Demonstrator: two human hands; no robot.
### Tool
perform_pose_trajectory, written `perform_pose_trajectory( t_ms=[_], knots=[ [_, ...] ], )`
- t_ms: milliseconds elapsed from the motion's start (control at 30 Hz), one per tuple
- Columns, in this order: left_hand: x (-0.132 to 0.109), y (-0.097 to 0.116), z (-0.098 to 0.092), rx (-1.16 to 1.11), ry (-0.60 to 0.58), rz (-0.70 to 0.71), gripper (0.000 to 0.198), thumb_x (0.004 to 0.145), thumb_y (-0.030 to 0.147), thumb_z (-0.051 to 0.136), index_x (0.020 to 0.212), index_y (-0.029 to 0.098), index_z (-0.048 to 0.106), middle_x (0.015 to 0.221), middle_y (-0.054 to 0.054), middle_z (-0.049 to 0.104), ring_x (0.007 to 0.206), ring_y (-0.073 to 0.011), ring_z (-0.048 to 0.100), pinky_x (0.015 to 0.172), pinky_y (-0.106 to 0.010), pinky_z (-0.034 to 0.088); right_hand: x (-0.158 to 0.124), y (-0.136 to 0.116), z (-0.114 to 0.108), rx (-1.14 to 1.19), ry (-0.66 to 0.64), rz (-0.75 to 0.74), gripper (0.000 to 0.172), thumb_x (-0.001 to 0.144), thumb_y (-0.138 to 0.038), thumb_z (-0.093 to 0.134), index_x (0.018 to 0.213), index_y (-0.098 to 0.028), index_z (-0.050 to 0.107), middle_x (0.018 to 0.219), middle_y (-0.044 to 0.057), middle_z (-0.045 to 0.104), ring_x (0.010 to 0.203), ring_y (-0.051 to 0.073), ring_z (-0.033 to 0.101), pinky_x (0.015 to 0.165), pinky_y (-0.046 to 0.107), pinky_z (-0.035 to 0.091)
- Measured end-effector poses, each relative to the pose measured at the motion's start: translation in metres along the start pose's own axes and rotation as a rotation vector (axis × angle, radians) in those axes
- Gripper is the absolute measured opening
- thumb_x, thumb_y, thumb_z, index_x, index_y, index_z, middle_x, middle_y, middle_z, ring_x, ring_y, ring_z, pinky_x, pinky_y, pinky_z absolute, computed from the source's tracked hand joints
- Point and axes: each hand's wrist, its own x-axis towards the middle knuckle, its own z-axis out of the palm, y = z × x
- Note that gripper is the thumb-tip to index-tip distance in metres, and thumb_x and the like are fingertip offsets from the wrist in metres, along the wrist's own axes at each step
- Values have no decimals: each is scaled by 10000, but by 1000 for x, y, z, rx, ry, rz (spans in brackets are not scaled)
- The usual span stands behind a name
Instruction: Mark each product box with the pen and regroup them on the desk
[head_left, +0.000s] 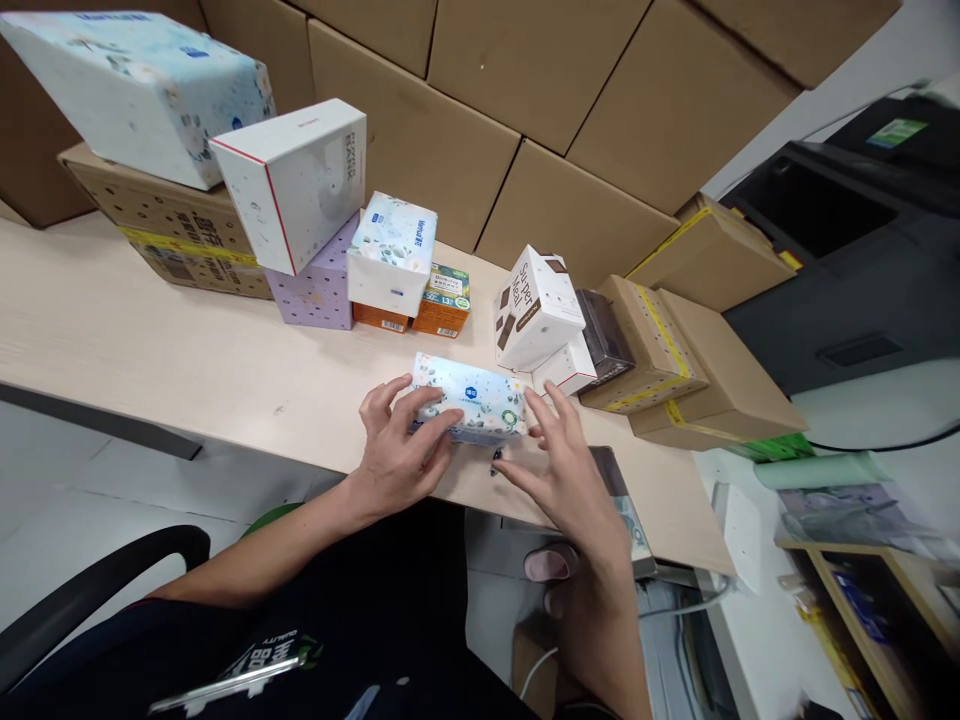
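Okay, we have the tissue pack (pixel 484 393) on the table (pixel 300 395), long axis left-to-right between both hands. Left hand (pixel 399 455) is nearer, fingers over one end, grip unclear to us; right hand (pixel 576 485) spread loosely at the other.

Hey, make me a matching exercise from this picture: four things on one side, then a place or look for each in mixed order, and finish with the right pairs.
Things
1. Power bank box
2. Super Meal box
3. Nearest tissue pack
4. Large tissue pack

Places and looks
A. Between the left hand and the right hand
B. On a brown carton with yellow tape, at the upper left
C. On top of the purple box
D. White, with brown squares printed on it

Right pairs
1-C, 2-D, 3-A, 4-B
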Motion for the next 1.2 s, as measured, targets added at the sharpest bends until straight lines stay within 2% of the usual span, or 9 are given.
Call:
perform_pose_trajectory(
  t_ms=[133, 233, 300, 400, 600, 767, 833, 1000, 1200],
  knots=[
    [-1, -2, -1, -24, -2, -30, 422, 822, 107, 716, 1208, 257, 640, 1302, -119, 607, 1382, -393, 430, 1106, -586, 412, 38, -2, 8, 82, -138, -29, 816, 804, -388, 836, 1552, -335, 515, 1669, 119, 400, 1515, 367, 448, 1187, 601, 450],
    [-2, -3, -1, -51, 0, -59, 431, 828, 123, 704, 1230, 255, 622, 1337, -128, 571, 1382, -391, 437, 1128, -593, 415, 44, 6, 14, 66, -121, -98, 754, 795, -276, 804, 1507, -268, 556, 1475, 137, 553, 1411, 314, 542, 1179, 550, 474],
    [-2, -3, -1, -84, 21, -94, 510, 834, 139, 699, 1314, 263, 577, 1392, -139, 518, 1381, -382, 446, 1147, -597, 422, 39, 9, 17, 53, -68, -120, 667, 811, -255, 774, 1454, -250, 595, 1349, 130, 619, 1263, 284, 626, 1062, 492, 567],
    [-3, -5, -1, -161, 65, -126, 693, 841, 145, 687, 1479, 273, 450, 1472, -159, 423, 1418, -371, 429, 1175, -602, 426, 27, 10, 19, 101, 85, -69, 572, 828, -307, 774, 1379, -243, 639, 1287, 124, 653, 1149, 269, 668, 913, 432, 621],
    [-6, -7, 0, -219, 71, -131, 742, 843, 138, 688, 1518, 254, 403, 1478, -178, 395, 1423, -370, 415, 1183, -618, 415, 41, -2, 15, 343, 612, 115, 705, 783, -488, 792, 1394, -209, 578, 1357, 147, 626, 1164, 276, 692, 939, 460, 626],
    [-5, -6, -1, -208, 58, -130, 666, 855, 143, 678, 1470, 234, 439, 1440, -181, 443, 1394, -370, 433, 1169, -617, 419, 94, -18, 18, -41, 812, 7, 655, 752, -494, 757, 1310, -177, 626, 1172, 115, 565, 919, 225, 673, 849, 443, 630],
    [-5, -5, -2, -197, 55, -127, 643, 856, 142, 674, 1452, 237, 451, 1421, -170, 467, 1379, -361, 444, 1171, -606, 416, 118, -25, 23, -190, 792, 9, 625, 786, -457, 730, 1324, -164, 606, 1127, 103, 540, 875, 220, 658, 845, 449, 624],
    [-5, -5, -3, -186, 43, -129, 580, 865, 138, 665, 1411, 212, 481, 1383, -171, 507, 1361, -367, 459, 1164, -606, 410, 161, -43, 39, -517, 576, 124, 498, 929, -425, 649, 1304, -104, 583, 1151, 160, 552, 1028, 310, 688, 868, 454, 602],
    [-6, -5, -4, -195, 20, -134, 567, 875, 137, 660, 1410, 208, 484, 1387, -171, 512, 1370, -378, 453, 1159, -618, 410, 172, -55, 61, -737, 326, 317, 473, 1021, -486, 546, 1244, -72, 599, 1179, 245, 617, 937, 340, 732, 779, 452, 600]
  ],
)
